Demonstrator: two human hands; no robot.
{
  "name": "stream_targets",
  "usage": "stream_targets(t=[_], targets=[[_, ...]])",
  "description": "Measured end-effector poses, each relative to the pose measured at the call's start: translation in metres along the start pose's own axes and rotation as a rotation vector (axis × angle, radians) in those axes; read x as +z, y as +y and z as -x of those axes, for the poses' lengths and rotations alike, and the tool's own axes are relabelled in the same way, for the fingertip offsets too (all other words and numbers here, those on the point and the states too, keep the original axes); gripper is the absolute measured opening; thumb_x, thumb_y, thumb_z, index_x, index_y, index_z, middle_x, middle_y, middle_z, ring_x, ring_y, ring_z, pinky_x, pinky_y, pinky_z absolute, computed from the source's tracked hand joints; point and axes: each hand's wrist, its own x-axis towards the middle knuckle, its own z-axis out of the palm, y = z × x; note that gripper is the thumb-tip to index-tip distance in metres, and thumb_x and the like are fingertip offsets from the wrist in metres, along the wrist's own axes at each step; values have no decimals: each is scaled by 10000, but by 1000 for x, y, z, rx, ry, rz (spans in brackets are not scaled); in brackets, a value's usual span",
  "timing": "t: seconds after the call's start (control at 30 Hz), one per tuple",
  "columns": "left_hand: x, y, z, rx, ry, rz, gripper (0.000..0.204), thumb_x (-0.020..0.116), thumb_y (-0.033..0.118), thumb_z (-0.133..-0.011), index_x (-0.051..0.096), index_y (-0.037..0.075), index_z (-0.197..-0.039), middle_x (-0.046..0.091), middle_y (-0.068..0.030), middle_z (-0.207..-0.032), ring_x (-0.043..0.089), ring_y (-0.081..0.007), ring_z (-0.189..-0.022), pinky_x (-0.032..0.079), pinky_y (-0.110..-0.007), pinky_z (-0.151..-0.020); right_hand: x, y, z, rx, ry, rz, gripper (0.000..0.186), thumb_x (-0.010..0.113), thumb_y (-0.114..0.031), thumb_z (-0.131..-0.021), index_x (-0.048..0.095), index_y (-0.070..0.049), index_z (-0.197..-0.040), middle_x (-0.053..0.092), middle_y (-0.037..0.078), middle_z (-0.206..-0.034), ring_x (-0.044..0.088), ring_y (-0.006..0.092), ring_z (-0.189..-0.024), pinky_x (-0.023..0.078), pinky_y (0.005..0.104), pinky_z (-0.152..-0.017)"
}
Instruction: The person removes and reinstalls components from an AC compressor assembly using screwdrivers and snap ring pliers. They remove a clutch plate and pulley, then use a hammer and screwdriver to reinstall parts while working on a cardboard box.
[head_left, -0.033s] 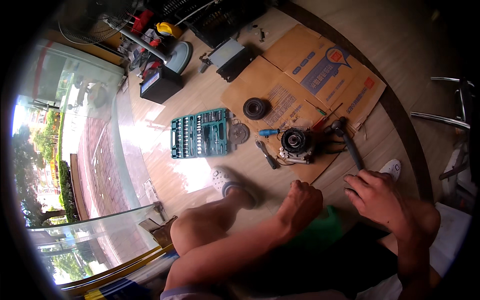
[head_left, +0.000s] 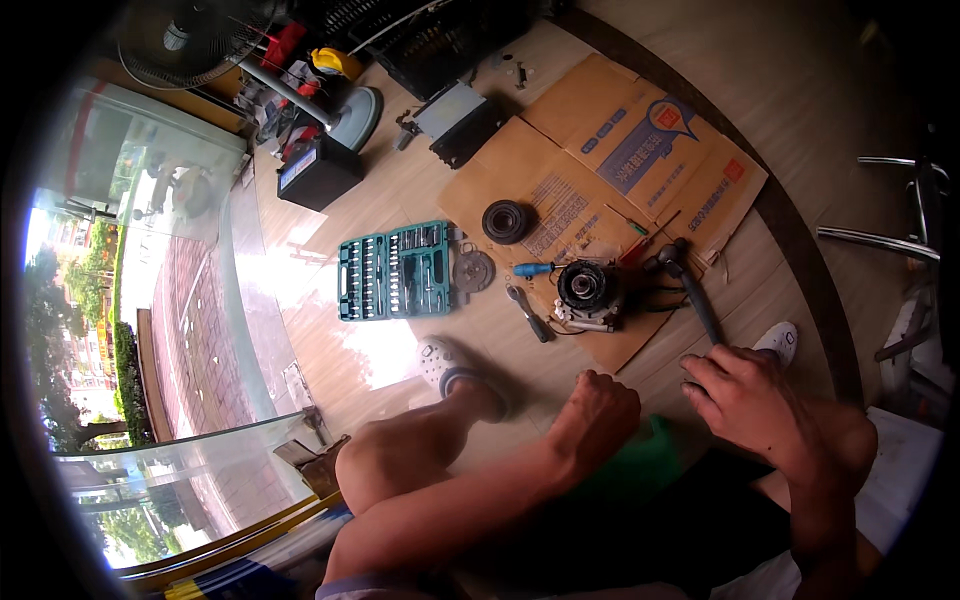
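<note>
My right hand grips the handle of a black-headed hammer, whose head lies by the motor-like part on the cardboard. My left hand is closed in a fist below that part; what it holds, if anything, is hidden. A blue-handled screwdriver, a ratchet and a dark ring lie around the part. A round metal plate sits beside an open teal socket set. More slim tools lie near the hammer head.
Cardboard sheets cover part of the floor. A black battery, a fan stand, a metal box and a dark crate stand at the back. Chrome chair legs are at right, a glass doorway at left.
</note>
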Motion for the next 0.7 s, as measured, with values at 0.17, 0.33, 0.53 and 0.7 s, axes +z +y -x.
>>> stream_targets(t=[0.17, 0.33, 0.53, 0.7], targets=[[22, 16, 23, 57, -8, 42, 75, 637, 171, -885, 622, 132, -823, 672, -35, -760, 679, -219, -742, 478, -364, -709, -2, -16, -4, -31, 37, -22, 183, 740, -182, -911, 675, -62, -1033, 617, 94, -849, 685, 303, -811, 562, 439, -742], [25, 24, 26, 87, -28, -32, 67, 626, 165, -889, 628, 132, -830, 680, -41, -794, 676, -213, -784, 472, -363, -729, -8, -24, -10, -55, 36, -41, 185, 734, -170, -915, 677, -53, -1046, 621, 104, -853, 689, 308, -822, 566, 446, -754], [11, 19, 24, 65, 20, -22, 34, 632, 152, -865, 629, 120, -853, 663, -46, -814, 650, -207, -813, 466, -354, -768, -4, -27, -17, -64, 30, -55, 196, 724, -177, -928, 684, -41, -1064, 647, 119, -876, 700, 322, -851, 573, 452, -769], [12, 19, 16, 61, 18, 26, 30, 634, 146, -872, 632, 116, -870, 666, -47, -820, 651, -206, -816, 467, -361, -779, 4, -21, -19, -43, 17, -43, 232, 720, -187, -933, 694, -35, -1107, 669, 131, -900, 710, 336, -857, 579, 454, -779]])
